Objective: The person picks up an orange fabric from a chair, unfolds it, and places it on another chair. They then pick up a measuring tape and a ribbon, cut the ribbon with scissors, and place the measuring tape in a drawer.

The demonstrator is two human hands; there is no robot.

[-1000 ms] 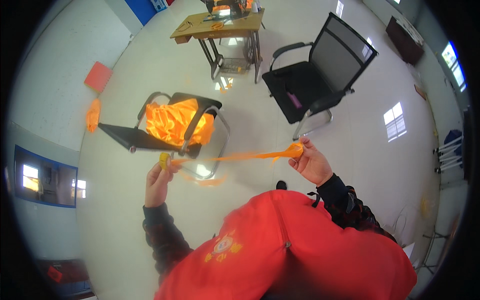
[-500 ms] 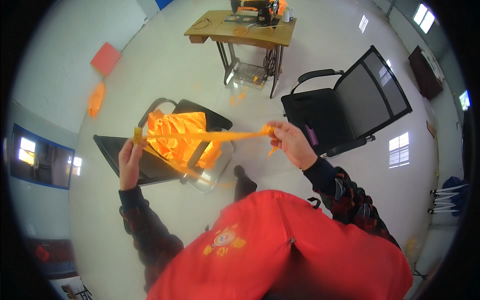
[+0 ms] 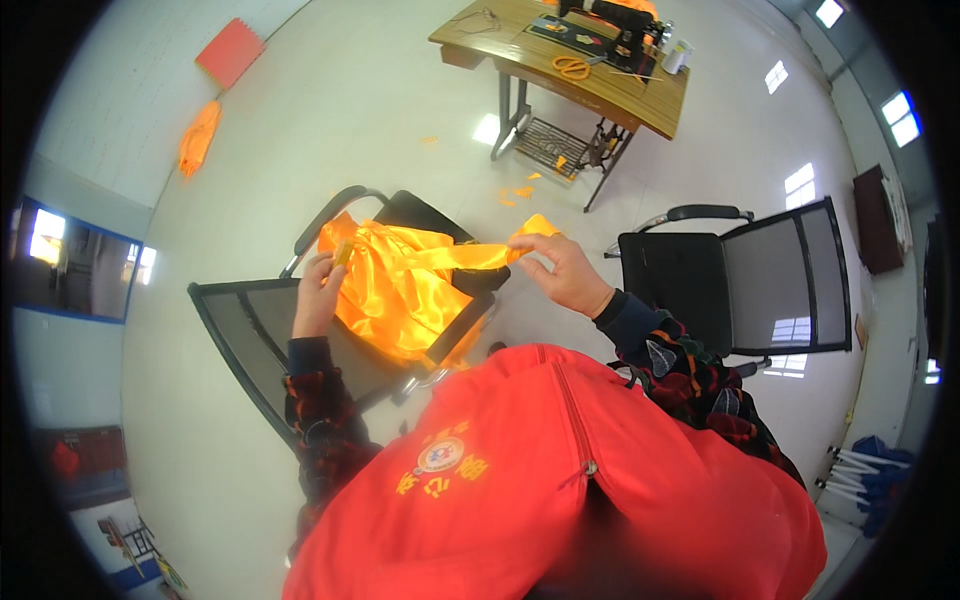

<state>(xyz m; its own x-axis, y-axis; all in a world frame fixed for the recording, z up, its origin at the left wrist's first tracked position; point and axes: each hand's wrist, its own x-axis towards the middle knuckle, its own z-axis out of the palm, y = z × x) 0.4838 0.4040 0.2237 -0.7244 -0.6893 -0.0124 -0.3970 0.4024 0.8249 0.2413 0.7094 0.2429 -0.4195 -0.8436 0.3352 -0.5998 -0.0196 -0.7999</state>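
My left hand pinches a small, flat, dull-yellow piece whose kind I cannot make out. It is at the left edge of a heap of shiny orange-yellow satin cloth, which lies on a black office chair. My right hand is closed on a yellow satin strip between thumb and fingers. From there the strip runs left over the heap, and a short wider end stands up above the fingers. Whether the strip reaches my left hand is unclear against the cloth.
A second black mesh-backed chair stands to the right. Beyond is a treadle sewing machine table bearing a black sewing machine, orange-handled scissors and a thread spool. Fabric scraps lie on the floor; orange cloth is by the left wall.
My hands have come closer together, and the strip, stretched taut between them before, now sits lower over the heap. The view has shifted, with the sewing table now farther right.
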